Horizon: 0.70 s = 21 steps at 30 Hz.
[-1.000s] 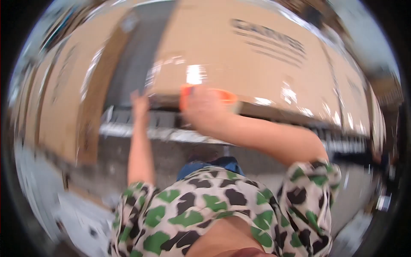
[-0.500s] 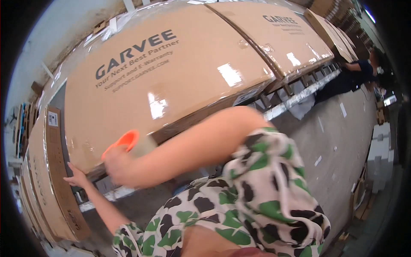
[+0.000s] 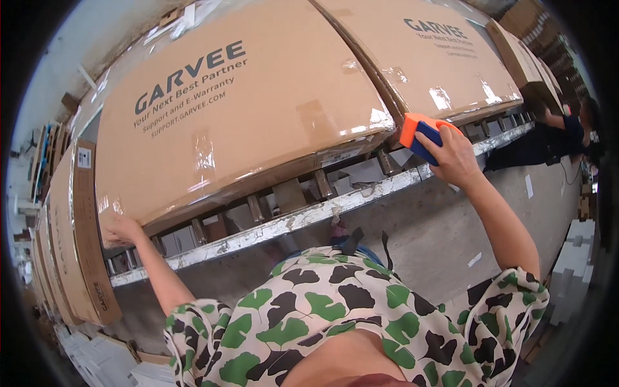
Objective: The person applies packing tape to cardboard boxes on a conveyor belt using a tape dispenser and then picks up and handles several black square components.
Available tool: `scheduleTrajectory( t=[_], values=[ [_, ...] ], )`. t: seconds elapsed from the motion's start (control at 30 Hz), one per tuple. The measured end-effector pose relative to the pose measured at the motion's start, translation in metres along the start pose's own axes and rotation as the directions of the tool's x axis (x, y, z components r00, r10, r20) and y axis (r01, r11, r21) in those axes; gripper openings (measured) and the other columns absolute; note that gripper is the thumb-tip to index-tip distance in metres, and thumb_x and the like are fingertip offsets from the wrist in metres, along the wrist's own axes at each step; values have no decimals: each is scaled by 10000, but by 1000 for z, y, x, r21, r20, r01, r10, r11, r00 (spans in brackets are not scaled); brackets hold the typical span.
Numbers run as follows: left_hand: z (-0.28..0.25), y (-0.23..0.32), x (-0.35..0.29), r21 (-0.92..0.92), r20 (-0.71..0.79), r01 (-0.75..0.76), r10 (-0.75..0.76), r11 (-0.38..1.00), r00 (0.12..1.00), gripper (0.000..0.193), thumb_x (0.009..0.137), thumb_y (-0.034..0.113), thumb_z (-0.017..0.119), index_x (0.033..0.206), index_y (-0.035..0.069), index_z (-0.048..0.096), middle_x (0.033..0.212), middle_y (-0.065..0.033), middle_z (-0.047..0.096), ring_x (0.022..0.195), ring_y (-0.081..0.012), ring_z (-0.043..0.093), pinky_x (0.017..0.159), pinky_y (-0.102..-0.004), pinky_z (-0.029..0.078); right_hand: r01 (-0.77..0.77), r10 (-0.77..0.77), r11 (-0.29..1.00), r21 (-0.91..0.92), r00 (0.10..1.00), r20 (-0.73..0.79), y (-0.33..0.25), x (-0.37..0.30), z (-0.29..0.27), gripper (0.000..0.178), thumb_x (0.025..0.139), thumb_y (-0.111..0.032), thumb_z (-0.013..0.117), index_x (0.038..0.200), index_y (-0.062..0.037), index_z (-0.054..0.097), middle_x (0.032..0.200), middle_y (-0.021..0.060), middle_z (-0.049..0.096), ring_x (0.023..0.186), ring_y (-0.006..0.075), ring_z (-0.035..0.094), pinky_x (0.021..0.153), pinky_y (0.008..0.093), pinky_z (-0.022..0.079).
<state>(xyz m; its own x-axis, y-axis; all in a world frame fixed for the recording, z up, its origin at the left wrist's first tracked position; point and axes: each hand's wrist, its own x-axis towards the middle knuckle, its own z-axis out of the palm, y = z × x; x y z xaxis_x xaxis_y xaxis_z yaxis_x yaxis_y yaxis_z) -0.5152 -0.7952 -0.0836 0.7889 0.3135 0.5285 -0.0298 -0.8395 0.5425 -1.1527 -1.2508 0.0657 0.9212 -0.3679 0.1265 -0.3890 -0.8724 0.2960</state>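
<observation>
A large brown carton point(image 3: 258, 122) with dark print lies flat on the roller conveyor, clear tape strips shining along its edges. At its near left corner is my left hand point(image 3: 124, 230), fingers bent round the cardboard edge; the fingertips are partly hidden. My right hand point(image 3: 456, 155) is out to the right, closed on an orange-and-blue tape dispenser point(image 3: 422, 137). The dispenser is by the near left corner of a second brown carton point(image 3: 445, 64), over the conveyor's front side.
The conveyor's metal rail point(image 3: 309, 219) runs in front of me, with rollers point(image 3: 322, 185) showing below the carton. Further cartons point(image 3: 93, 226) stand at the left end. At the far right a person point(image 3: 561, 138) in dark clothes works beside another carton point(image 3: 525, 64). White blocks point(image 3: 574, 264) are stacked on the right.
My right hand has swung from the carton's left end far to the right with the dispenser. My left hand has gone from spread fingers to bent ones at the corner.
</observation>
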Motion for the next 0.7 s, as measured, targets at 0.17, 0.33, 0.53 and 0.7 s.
scheduleTrajectory(
  t=[0.17, 0.33, 0.53, 0.7],
  values=[
    [-75, 168, -188, -795, 90, -502, 884, 341, 459, 283, 746, -3, 599, 1026, 32, 628, 1223, -158, 540, 1189, -307, 466, 1039, -438, 317, -236, 252, 964, -125, 958, 138, -40, 16, 14, 696, 588, -141, 748, 1240, -175, 508, 1000, 155, 498, 930, 318, 530, 737, 408, 469],
    [-116, 302, -338, -805, -238, -506, 950, -309, -201, 457, 843, 190, 584, 1275, 70, 493, 1347, -131, 462, 1284, -284, 397, 1066, -434, 287, -402, 416, 906, -132, 790, 450, -72, 90, -26, 213, 629, -185, 690, 799, -58, 694, 873, 156, 651, 873, 296, 643, 728, 368, 536],
    [-61, 379, -437, -611, -247, -627, 869, -483, -429, 553, 885, 298, 459, 1362, 32, 372, 1421, -165, 367, 1322, -308, 336, 1073, -462, 248, -571, 560, 821, -13, 801, 209, -58, 21, -4, 671, 558, -324, 762, 1201, -293, 574, 1115, 216, 538, 975, 361, 578, 785, 430, 509],
    [-82, 415, -457, -460, -32, -736, 838, -496, -545, 447, 879, 283, 428, 1227, 21, 529, 1239, -203, 530, 1210, -352, 444, 1032, -524, 255, -604, 632, 763, 230, 772, -70, -101, -33, -1, 668, 555, -305, 765, 1196, -252, 586, 941, 144, 496, 810, 319, 585, 680, 410, 511]
  ],
)
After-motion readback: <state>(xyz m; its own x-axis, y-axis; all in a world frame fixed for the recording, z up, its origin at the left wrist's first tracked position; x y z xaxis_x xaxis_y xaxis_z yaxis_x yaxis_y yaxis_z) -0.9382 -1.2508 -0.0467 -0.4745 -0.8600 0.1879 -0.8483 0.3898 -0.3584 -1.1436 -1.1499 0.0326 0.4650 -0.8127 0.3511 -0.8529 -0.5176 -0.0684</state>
